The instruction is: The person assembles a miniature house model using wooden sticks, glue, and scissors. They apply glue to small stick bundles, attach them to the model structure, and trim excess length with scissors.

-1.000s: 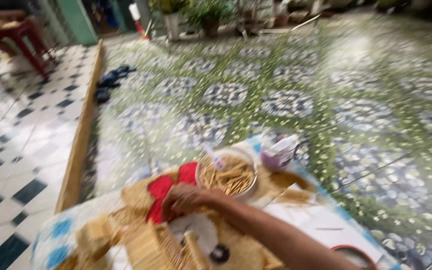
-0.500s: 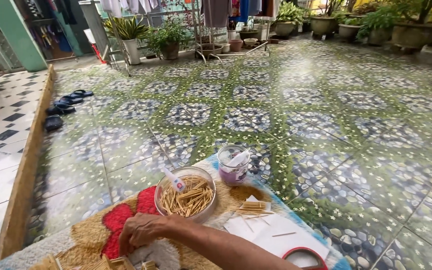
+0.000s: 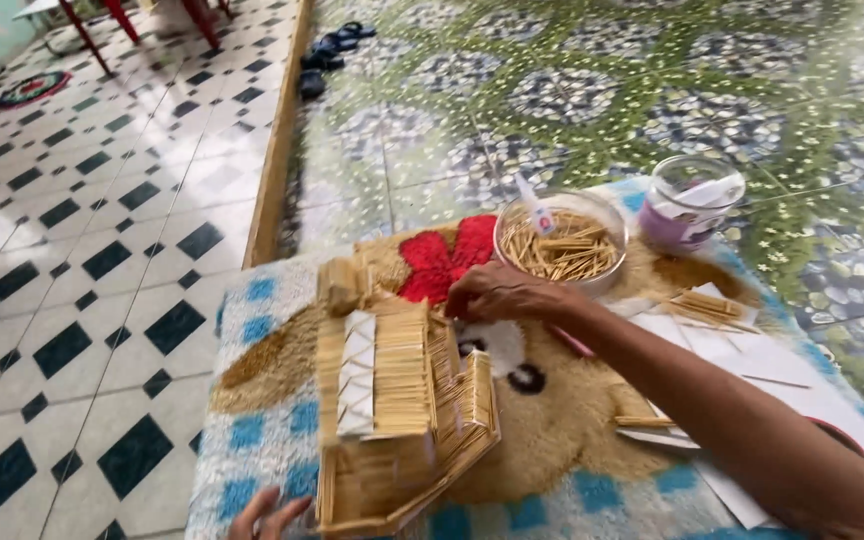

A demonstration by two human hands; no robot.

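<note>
While the right hand (image 3: 497, 292) pinches, apparently, one stick at the roof of the toothpick house (image 3: 402, 410) on the rug (image 3: 252, 420), the left hand (image 3: 267, 518), fingers loosely curled, steadies its base; placing calls for fine alignment.

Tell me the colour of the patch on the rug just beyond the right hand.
Red: the patch beyond the right hand, beside the bowl of sticks. Head view.
</note>
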